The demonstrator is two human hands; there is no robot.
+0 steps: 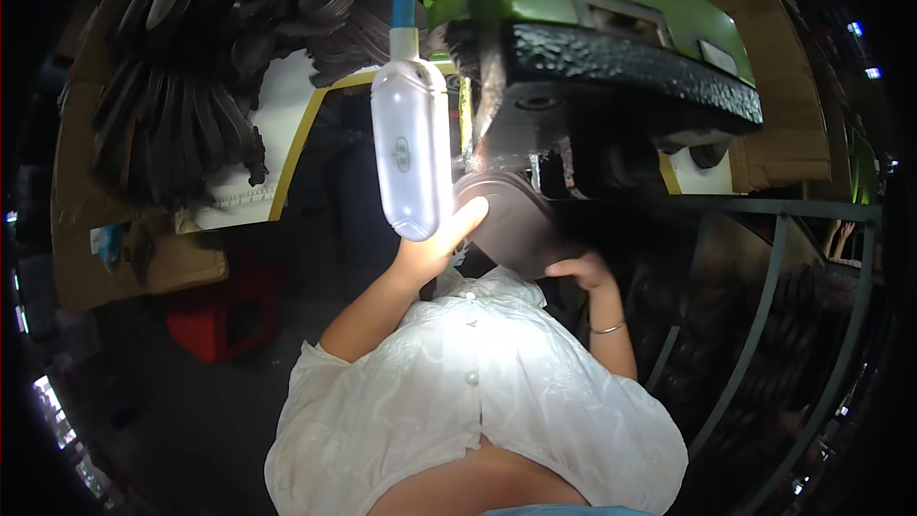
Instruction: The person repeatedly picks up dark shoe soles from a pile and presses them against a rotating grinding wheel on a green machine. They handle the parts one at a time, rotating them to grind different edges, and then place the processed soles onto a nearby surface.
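A dark brown shoe sole [506,220] is held level under the head of a green machine [611,10], its rounded far end close to the working part. My left hand [441,247] grips its left edge, thumb lying on top and the other fingers hidden below. At the sole's near right end, my right hand [592,273] holds the edge with thumb and fingers, slightly smeared by motion. A lit white lamp [413,148] on a blue cable hangs just above my left hand and hides part of it.
Piles of dark soles [177,124] lie on the white tabletop [279,100] at the far left. A red stool [224,320] stands on the floor to the left. On the right is a metal rack [769,277] with dark pieces inside. Cardboard [783,67] stands behind the machine.
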